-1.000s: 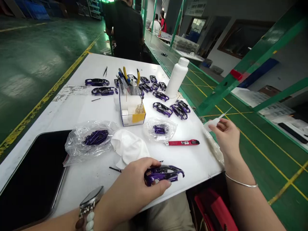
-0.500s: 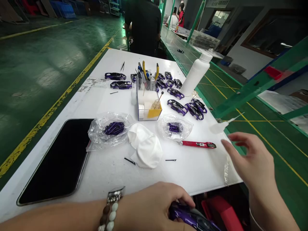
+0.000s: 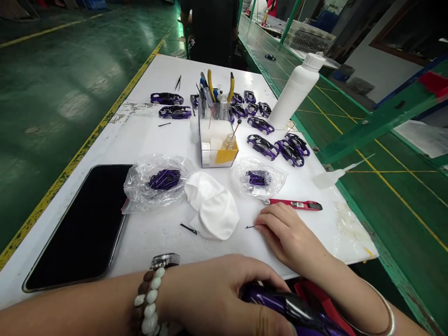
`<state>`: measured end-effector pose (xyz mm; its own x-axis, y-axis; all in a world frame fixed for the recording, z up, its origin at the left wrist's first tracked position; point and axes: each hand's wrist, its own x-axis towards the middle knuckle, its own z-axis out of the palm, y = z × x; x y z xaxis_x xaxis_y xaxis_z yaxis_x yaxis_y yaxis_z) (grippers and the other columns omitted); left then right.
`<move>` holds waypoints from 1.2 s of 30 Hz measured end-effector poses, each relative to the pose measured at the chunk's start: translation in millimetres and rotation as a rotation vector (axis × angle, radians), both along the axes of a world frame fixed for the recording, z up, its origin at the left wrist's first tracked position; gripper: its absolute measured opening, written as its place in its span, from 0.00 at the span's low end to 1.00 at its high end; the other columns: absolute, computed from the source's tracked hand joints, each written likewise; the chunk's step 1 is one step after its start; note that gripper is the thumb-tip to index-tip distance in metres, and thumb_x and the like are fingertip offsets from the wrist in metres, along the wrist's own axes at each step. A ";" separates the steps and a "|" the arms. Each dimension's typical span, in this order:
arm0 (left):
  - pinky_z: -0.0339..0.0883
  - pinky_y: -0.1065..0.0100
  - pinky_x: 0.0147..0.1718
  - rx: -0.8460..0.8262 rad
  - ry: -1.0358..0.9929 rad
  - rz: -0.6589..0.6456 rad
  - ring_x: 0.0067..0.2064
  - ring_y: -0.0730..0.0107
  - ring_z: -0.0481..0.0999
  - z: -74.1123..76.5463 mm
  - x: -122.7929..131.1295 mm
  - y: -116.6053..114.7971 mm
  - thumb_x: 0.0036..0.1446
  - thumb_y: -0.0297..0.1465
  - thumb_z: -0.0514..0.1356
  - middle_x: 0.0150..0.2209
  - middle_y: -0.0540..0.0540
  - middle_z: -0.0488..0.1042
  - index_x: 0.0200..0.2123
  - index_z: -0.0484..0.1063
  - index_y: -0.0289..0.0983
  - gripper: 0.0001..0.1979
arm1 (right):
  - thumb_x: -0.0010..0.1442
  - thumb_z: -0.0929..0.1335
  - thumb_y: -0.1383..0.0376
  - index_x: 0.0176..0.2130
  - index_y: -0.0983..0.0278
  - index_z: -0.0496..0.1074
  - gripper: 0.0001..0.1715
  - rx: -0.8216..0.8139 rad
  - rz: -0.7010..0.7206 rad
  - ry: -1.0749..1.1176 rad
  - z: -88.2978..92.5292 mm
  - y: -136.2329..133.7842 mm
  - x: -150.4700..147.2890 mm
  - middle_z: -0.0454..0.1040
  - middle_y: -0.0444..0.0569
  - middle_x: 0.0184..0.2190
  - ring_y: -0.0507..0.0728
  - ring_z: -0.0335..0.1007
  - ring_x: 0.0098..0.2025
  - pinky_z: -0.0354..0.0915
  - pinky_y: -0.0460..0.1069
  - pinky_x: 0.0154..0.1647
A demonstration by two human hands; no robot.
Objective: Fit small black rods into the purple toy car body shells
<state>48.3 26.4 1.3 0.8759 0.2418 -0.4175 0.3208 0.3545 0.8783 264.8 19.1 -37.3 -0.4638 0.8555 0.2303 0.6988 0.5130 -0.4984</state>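
Found left hand [image 3: 217, 298] clamped around purple car shell [image 3: 290, 312], held low, just off the near bench [image 3: 157, 242] edge. Found right hand [image 3: 287, 235] resting on the bench, fingertips at a thin black sliver [image 3: 250, 227]; cannot tell whether pinched. Noted red cutter [image 3: 294, 204] just beyond the knuckles. Risk judged: could flick the sliver away with a shallow pinch, or knock the cutter.

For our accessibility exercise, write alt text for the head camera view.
A person's left hand grips a purple car body at the table edge, while the right hand touches a thin black strip on the white table near a red cutter.
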 end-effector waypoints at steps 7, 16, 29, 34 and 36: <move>0.73 0.67 0.39 0.212 0.020 0.220 0.46 0.56 0.79 -0.1 2.1 -0.7 0.56 0.44 0.63 0.48 0.46 0.80 0.50 0.76 0.43 0.20 | 0.68 0.66 0.64 0.40 0.59 0.75 0.07 -0.261 -0.241 0.224 23.5 -19.8 28.4 0.77 0.46 0.34 0.54 0.73 0.36 0.69 0.47 0.34; 0.73 0.63 0.52 0.561 0.165 0.379 0.52 0.58 0.78 -5.5 3.3 4.0 0.57 0.45 0.63 0.52 0.48 0.78 0.52 0.74 0.46 0.21 | 0.64 0.71 0.56 0.47 0.47 0.77 0.10 -0.436 -0.387 0.586 16.1 -27.5 54.2 0.80 0.41 0.40 0.49 0.75 0.39 0.70 0.39 0.38; 0.72 0.59 0.52 0.777 0.241 0.379 0.52 0.57 0.77 -14.0 3.5 2.6 0.59 0.46 0.61 0.51 0.46 0.77 0.54 0.72 0.43 0.23 | 0.66 0.66 0.65 0.41 0.53 0.77 0.10 -0.358 -0.325 0.374 15.3 -27.5 54.5 0.78 0.41 0.37 0.50 0.74 0.39 0.69 0.42 0.39; 0.72 0.62 0.51 0.836 0.212 0.374 0.51 0.60 0.78 -13.1 1.7 1.4 0.58 0.42 0.62 0.49 0.47 0.78 0.52 0.73 0.42 0.20 | 0.65 0.63 0.68 0.41 0.57 0.76 0.12 -0.281 -0.313 0.144 13.7 -29.6 53.4 0.76 0.45 0.37 0.54 0.74 0.38 0.68 0.47 0.36; 0.72 0.63 0.50 0.855 0.209 0.368 0.50 0.61 0.78 -14.1 1.0 0.9 0.58 0.41 0.63 0.49 0.48 0.78 0.51 0.72 0.42 0.19 | 0.65 0.64 0.67 0.41 0.58 0.76 0.11 -0.231 -0.320 0.070 12.0 -30.5 52.2 0.76 0.46 0.38 0.54 0.74 0.38 0.69 0.48 0.36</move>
